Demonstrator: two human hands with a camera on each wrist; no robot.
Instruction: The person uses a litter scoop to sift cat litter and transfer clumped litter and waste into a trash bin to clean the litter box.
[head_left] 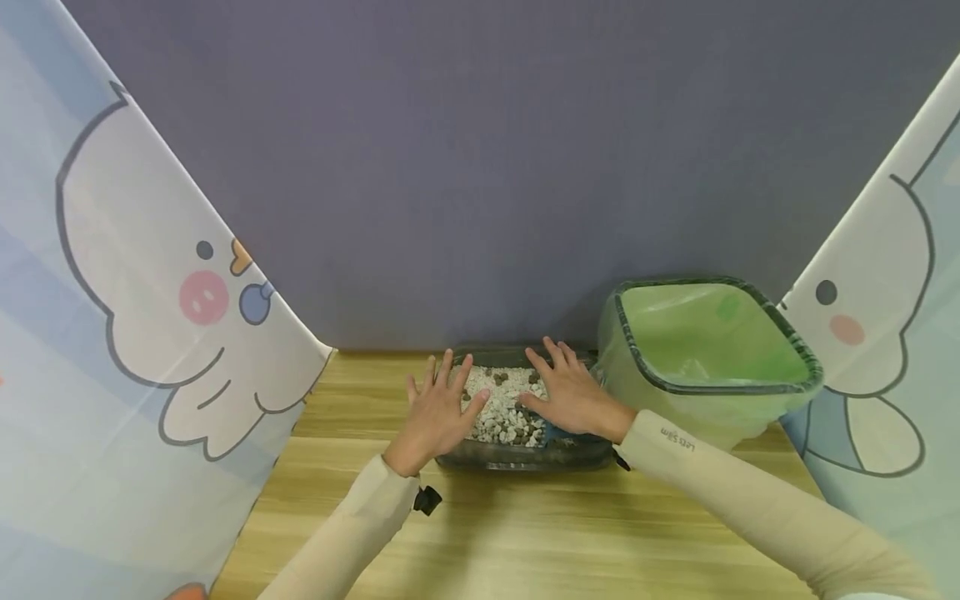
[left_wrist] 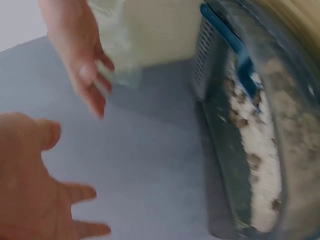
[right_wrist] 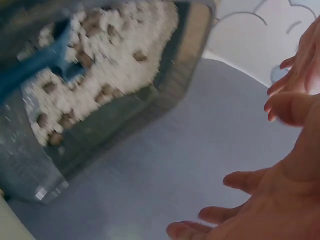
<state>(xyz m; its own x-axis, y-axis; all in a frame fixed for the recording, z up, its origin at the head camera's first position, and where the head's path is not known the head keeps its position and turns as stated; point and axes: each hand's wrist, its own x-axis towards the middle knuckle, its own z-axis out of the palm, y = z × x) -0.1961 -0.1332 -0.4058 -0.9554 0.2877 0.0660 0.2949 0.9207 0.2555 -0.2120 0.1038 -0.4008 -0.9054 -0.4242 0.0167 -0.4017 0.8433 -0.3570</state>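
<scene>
A dark see-through litter box (head_left: 495, 460) stands on the table, holding white litter (head_left: 506, 421) dotted with brown clumps (right_wrist: 140, 56). My left hand (head_left: 437, 414), fingers spread, is over the box's left side in the head view. Over the right side is my right hand (head_left: 572, 398), its fingers spread too. Both hands hold nothing, and the wrist views show them apart from the box. A blue scoop (right_wrist: 35, 65) lies in the litter at the right end; in the head view the right hand and wrist hide most of it.
Right of the litter box stands a bin (head_left: 637, 408) with a pale green liner (head_left: 697, 333) folded over its rim. A grey-blue wall (head_left: 480, 167) rises behind the wooden table (head_left: 360, 400). Cartoon-printed curtains (head_left: 150, 250) hang on both sides.
</scene>
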